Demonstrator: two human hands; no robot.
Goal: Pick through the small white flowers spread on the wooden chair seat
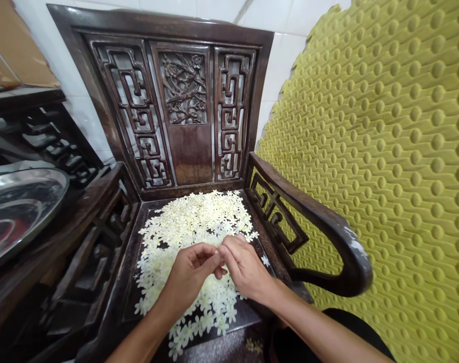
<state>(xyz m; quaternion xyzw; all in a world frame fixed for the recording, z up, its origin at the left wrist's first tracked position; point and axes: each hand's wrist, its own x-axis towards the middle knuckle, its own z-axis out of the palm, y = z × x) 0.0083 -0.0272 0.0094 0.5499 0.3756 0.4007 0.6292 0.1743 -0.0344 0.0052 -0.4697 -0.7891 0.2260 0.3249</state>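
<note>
Above the seat of a dark carved wooden chair, my left hand (195, 267) and my right hand (243, 263) meet at the fingertips. Thumb and fingers are pinched together on both; anything between them is too small or hidden to make out. Beneath and beyond them spreads a thick layer of small white flowers (199, 217), with narrow petals and pale yellow centres. Nearer the front edge, more of these flowers lie in a looser row. A single white flower (265, 260) lies apart, right of my right hand.
The chair's openwork back (191, 151) rises behind the flowers, and its curved right armrest (327, 227) stands beside my right forearm. A shiny metal tray (48, 201) is at the left. A yellow bumpy foam mat (395, 166) fills the right side. A few yellowish flowers (254, 345) lie below the seat's front.
</note>
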